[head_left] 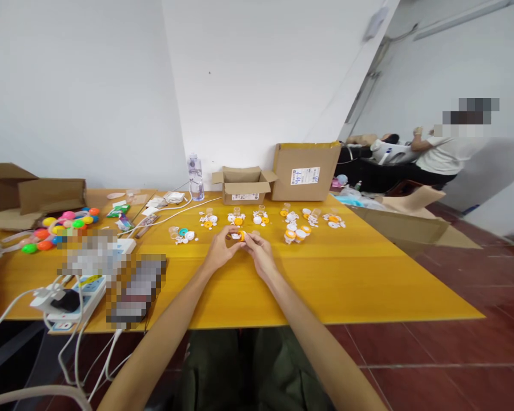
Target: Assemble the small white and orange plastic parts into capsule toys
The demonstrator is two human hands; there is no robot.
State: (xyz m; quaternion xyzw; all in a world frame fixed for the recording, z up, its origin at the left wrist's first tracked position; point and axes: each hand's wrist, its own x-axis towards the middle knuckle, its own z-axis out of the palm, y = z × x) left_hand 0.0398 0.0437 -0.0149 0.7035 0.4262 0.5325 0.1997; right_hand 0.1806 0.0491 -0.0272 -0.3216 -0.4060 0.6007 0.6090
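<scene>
Close to the middle of the table, my left hand (221,249) and my right hand (260,254) meet around a small orange-lidded container (240,236). White bits show by its orange part; finer detail is too small to make out. The fingers of both hands are closed on it. Just beyond lie small piles of clear cups, white and orange discs and tiny white pieces, such as the pile with an orange disc (239,221). Right of my hands stands a cluster of orange-and-white containers (297,233). A teal disc (183,232) lies in a pile to the left.
An open small carton (245,187), a larger box (306,174) and a water bottle (195,178) stand along the wall. Left are a phone (137,288), a power strip (83,297) with cables, and colourful balls (68,216). Another person (443,151) sits at the far right.
</scene>
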